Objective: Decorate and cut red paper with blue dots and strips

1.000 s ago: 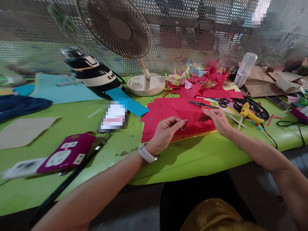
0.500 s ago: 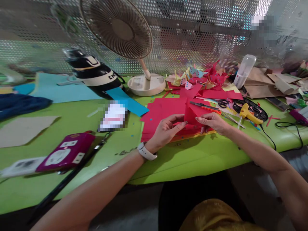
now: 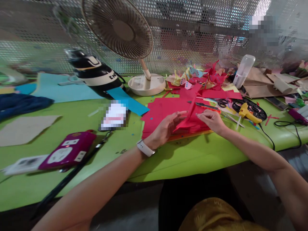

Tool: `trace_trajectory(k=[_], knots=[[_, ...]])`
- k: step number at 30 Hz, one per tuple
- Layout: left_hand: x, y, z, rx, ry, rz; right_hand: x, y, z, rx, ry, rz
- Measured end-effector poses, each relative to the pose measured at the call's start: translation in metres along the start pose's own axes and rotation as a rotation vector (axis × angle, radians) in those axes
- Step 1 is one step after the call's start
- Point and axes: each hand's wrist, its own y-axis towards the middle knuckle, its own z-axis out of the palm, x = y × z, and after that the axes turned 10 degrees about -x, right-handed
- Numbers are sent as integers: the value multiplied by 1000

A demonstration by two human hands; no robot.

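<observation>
Paper, 1 folded red piece [image 3: 191,109], sits between your 2 hands, above 1 stack of red sheets [image 3: 163,110]; part of it stands up as a narrow flap. Around it, count: 1 fan [image 3: 124,30], 1 black bottle [image 3: 98,75], 1 clear bottle [image 3: 244,72], 1 yellow glue gun [image 3: 249,114], 1 round black tray [image 3: 252,108], 1 blue strip [image 3: 128,101], 1 purple case [image 3: 68,149]. Folded scraps [image 3: 199,77] behind the stack overlap too much for a count.

Edges: a yellow edge [image 3: 205,132] peeks out under the stack's near side. In front, green tabletop [image 3: 187,157] runs to the table's front edge, and both your forearms cross that edge. Right side is tight: black-and-orange tool [image 3: 215,110] lies just beside your right fingertips, glue gun a bit farther out. Left side is wider, with the purple case well apart from your wrist.

Pose: your left hand [image 3: 167,126] is spread, fingers straight, palm toward the folded piece, not gripping; white watch [image 3: 145,148] on that wrist. Your right hand [image 3: 211,120] has thumb and finger nearly together by the paper's right edge. Can't tell if they pinch it.
</observation>
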Motion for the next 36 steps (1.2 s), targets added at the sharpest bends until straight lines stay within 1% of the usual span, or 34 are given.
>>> trace_trajectory(k=[2,3,5,7,9,11,13,14,15,17,19,21,22,24,26,28,33,36], knots=[[2,2,-1,1,67,-27,3,-1,-1,-29,-31,-39],[3,3,-2,15,105,-33,5,-2,-2,-35,-25,-28],[5,5,-3,36,173,-34,6,-1,-2,-57,33,33],[5,6,-4,19,194,-29,4,0,-1,-86,137,116],[1,7,-6,-54,153,6,2,3,0,-82,246,201],[-4,9,-9,-152,104,66,2,6,-2,-23,329,273],[-10,11,-12,-245,84,121,6,10,-9,21,370,293],[-13,12,-14,-283,82,138,9,13,-15,14,376,283],[-15,13,-16,-314,77,150,11,16,-23,-29,373,258],[-19,14,-18,-346,57,161,15,24,-40,-192,331,188],[-21,13,-19,-353,44,165,13,34,-58,-324,246,148],[-21,13,-18,-361,42,171,5,43,-74,-348,112,134],[-21,13,-18,-370,44,179,1,47,-80,-351,-4,121],[-20,15,-18,-387,48,203,-7,53,-89,-338,-339,68],[-18,17,-18,-395,56,229,-12,56,-95,-285,-668,70],[-16,19,-20,-396,65,244,-14,59,-98,-199,-894,127],[-12,24,-22,-382,49,269,-17,79,-100,69,-1216,250],[-11,24,-20,-364,41,285,-25,93,-97,141,-1276,285]])
